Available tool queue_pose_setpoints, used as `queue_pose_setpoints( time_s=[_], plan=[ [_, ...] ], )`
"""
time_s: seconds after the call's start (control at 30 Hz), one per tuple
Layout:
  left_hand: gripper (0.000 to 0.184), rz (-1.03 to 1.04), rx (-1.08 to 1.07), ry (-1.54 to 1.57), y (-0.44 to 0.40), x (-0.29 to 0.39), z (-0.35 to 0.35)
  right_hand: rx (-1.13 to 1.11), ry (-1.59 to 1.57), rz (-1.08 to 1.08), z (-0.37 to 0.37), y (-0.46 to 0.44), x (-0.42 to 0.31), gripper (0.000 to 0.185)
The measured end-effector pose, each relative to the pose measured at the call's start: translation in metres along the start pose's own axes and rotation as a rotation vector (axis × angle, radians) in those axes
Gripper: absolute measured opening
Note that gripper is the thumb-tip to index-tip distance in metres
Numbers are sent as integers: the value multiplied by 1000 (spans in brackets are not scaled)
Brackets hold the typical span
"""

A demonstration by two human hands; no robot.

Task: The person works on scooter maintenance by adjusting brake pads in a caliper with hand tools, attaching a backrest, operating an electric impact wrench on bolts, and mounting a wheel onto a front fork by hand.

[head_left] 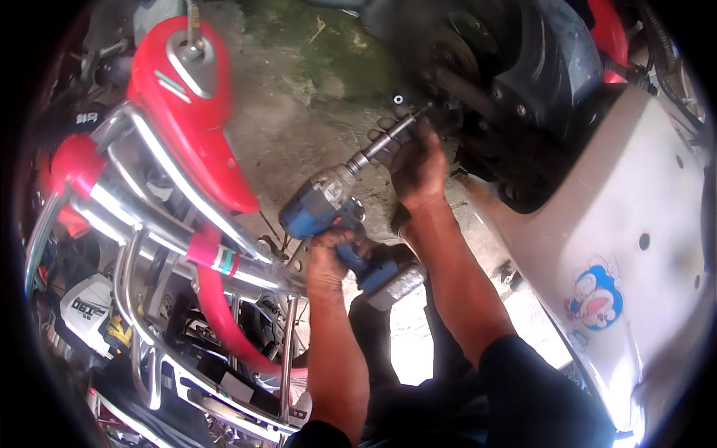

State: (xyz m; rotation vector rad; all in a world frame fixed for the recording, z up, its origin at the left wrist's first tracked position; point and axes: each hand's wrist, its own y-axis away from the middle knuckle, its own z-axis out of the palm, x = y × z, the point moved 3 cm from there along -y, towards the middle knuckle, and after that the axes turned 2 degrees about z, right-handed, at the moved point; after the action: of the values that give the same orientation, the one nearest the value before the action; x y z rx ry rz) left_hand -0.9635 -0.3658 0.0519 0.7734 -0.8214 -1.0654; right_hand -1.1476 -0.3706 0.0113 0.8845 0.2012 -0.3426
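My left hand (328, 257) is wrapped around the handle of a blue cordless impact wrench (317, 201), its battery pack (396, 284) pointing toward my body. A long metal socket extension (381, 143) runs from the wrench up and to the right. Around the far end of that extension, my right hand (418, 164) curls with the palm turned up. A thin dark tip shows beyond its fingers, too blurred to name. Just past the fingertips is a small light ring (398, 98), like a nut or washer. The dark wheel area of a scooter (478, 89) lies right beside my right hand.
A white scooter body panel (635, 194) with a cartoon sticker (596, 299) rises on the right. On the left stand a red motorcycle fender (183, 104) and chrome tube bars (179, 175). Stained concrete floor (276, 112) lies between them.
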Motion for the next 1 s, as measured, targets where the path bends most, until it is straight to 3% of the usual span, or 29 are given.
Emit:
queue_pose_setpoints(
  time_s=[0.23, 0.37, 0.47, 0.5, 0.57, 0.6, 0.63, 0.67, 0.7, 0.87, 0.93, 0.97, 1.0],
  plan=[
    [50, -10, -133, 225, 82, -22, 33, -66, 239, -65, 56, 81, -35, 37],
    [49, 58, -197, 163, 134, -26, 46, -131, 231, -132, 82, 134, -53, 34],
    [46, 129, -63, 83, 187, -33, 61, -290, 184, -119, 100, 172, -68, 27],
    [39, 181, -93, 108, 201, -41, 61, -249, 174, -117, 97, 181, -71, 27],
    [32, 132, 18, -160, 247, -55, 71, -208, 153, -89, 102, 209, -81, 24],
    [38, 246, 4, -283, 255, -78, 68, -121, 270, -101, 107, 226, -87, 23],
    [43, 512, -14, -639, 268, -90, 71, -31, 364, -100, 121, 242, -88, 26],
    [48, 796, 69, -982, 286, -96, 76, -155, 276, -99, 112, 245, -96, 21],
    [46, 914, 121, -1023, 301, -107, 80, -207, 357, -55, 94, 239, -112, 17],
    [33, 899, 137, -676, 379, -156, 61, -487, 126, 347, 66, 319, -82, 20],
    [32, 934, 168, -683, 401, -191, 40, -455, 176, 371, 40, 349, -64, 22],
    [32, 948, 171, -691, 415, -208, 31, -210, 292, 294, 17, 360, -61, 20],
    [31, 931, 197, -698, 423, -231, 15, -413, 300, 396, 5, 376, -46, 17]
  ],
)
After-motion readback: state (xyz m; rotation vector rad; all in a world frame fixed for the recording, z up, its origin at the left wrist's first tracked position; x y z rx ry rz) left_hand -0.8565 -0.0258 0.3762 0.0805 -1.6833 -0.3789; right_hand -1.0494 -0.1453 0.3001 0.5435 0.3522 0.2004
